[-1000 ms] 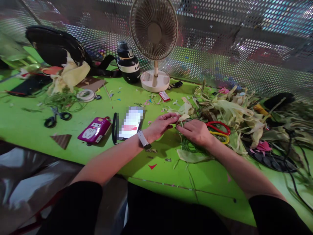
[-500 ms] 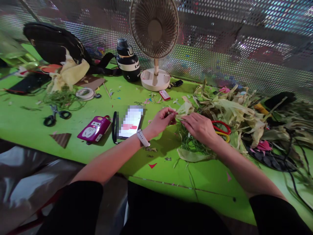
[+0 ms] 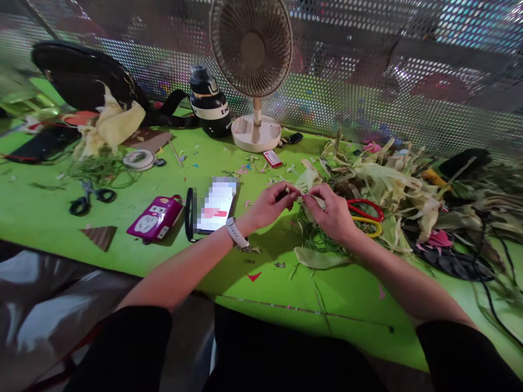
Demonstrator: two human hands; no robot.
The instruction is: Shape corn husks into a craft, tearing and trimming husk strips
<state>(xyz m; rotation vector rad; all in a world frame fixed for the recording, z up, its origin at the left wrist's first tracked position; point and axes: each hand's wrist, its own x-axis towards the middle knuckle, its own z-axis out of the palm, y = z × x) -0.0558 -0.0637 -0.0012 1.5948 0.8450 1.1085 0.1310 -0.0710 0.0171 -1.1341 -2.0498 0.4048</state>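
Observation:
My left hand (image 3: 270, 203) and my right hand (image 3: 332, 212) meet above the green table (image 3: 253, 256), fingers pinched on a pale strip of corn husk (image 3: 307, 179) held between them. A white watch is on my left wrist. Thin green strands (image 3: 322, 243) lie under my right hand. A large heap of corn husks (image 3: 388, 185) spreads to the right. Scissors with red and yellow handles (image 3: 370, 218) lie just right of my right hand.
A phone (image 3: 214, 204) and a magenta power strip (image 3: 154, 218) lie left of my hands. Black scissors (image 3: 87, 198), a tape roll (image 3: 139, 159), a black bag (image 3: 81, 81), a bottle (image 3: 208, 103) and a desk fan (image 3: 251, 65) stand farther back. A perforated metal screen closes off the far side.
Both hands lifted slightly off the strands and came together, the right hand turning its fingers up to pinch the husk strip. The view shifted a little to the right.

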